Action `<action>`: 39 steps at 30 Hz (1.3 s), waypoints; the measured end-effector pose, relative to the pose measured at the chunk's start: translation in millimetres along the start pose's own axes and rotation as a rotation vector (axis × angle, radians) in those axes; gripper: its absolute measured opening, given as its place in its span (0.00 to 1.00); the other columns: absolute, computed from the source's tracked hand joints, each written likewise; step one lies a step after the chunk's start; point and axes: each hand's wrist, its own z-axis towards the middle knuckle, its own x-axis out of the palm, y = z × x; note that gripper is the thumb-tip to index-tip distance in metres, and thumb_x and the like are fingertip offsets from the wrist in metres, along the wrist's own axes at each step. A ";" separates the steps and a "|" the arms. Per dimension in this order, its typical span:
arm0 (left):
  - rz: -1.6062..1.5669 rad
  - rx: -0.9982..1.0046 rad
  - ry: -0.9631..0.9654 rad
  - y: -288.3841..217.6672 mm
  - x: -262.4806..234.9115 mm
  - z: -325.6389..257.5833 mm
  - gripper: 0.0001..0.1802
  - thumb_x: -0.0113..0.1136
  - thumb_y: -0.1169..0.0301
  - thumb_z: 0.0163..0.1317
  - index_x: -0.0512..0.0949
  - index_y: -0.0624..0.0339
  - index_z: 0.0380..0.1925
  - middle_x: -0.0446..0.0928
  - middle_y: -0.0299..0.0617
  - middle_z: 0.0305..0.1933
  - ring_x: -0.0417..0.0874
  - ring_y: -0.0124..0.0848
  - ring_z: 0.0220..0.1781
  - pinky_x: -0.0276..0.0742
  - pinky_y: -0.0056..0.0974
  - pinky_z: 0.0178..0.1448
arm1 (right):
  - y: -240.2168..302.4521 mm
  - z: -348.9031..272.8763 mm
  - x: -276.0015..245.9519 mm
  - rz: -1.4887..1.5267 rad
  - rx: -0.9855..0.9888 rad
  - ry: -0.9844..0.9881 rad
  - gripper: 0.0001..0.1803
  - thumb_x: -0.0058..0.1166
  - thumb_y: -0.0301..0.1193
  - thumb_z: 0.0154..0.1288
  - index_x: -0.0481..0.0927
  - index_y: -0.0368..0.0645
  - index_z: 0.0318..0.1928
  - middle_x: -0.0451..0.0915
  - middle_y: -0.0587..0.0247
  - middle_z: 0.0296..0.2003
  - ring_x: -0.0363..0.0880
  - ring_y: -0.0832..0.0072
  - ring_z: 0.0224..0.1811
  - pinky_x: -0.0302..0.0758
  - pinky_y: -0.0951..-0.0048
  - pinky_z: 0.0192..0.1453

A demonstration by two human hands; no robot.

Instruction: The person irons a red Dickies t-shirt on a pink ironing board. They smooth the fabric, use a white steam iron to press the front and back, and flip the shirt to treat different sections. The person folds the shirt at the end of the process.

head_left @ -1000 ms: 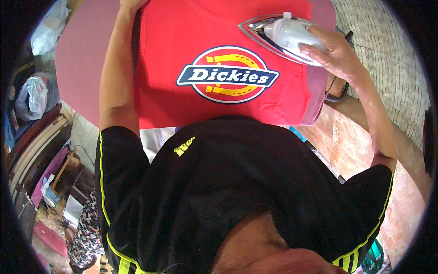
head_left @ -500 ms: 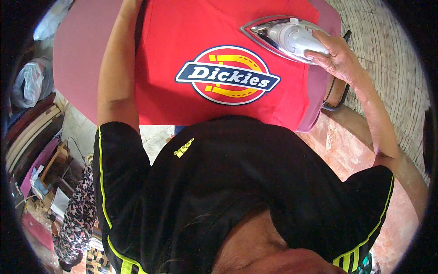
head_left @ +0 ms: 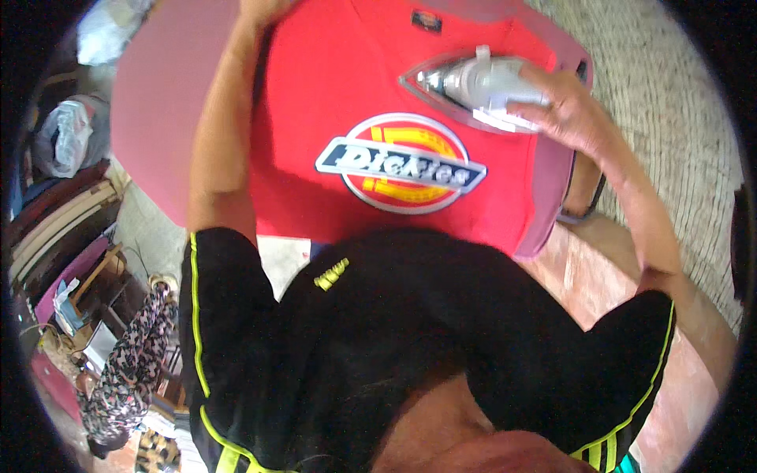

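Note:
A red T-shirt (head_left: 315,87) with a large round printed badge (head_left: 441,201) lies spread over the mauve ironing board (head_left: 154,118). My right hand (head_left: 564,110) is closed round the pale handle of a clothes iron (head_left: 465,83). The iron is on the right part of the shirt, beyond the badge, its pointed tip facing left. At the top edge my left hand (head_left: 264,8) is by the shirt's left side, mostly cut off, so its fingers do not show. A small dark neck label (head_left: 426,20) shows on the shirt near the far edge.
The board's dark metal frame (head_left: 591,201) sticks out at the right, above a ridged grey mat (head_left: 662,142). Plastic bags (head_left: 65,138) and stacked boards (head_left: 75,217) stand at the left. A person in patterned clothing (head_left: 130,378) is at the lower left.
The view has shifted, so the board and shirt sit lower and the neck label has come into view. The iron has moved slightly left relative to the badge. My right hand keeps its grip.

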 end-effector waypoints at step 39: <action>0.085 -0.208 0.113 43.2 -16.9 -0.8 0.18 0.61 0.52 0.60 0.85 0.52 0.39 0.85 0.45 0.42 0.85 0.46 0.46 0.78 0.49 0.51 | 99.6 198.7 36.4 0.708 0.426 -0.420 0.21 0.45 0.48 0.76 0.69 0.40 0.42 0.64 0.72 0.19 0.62 0.84 0.13 0.62 0.78 0.14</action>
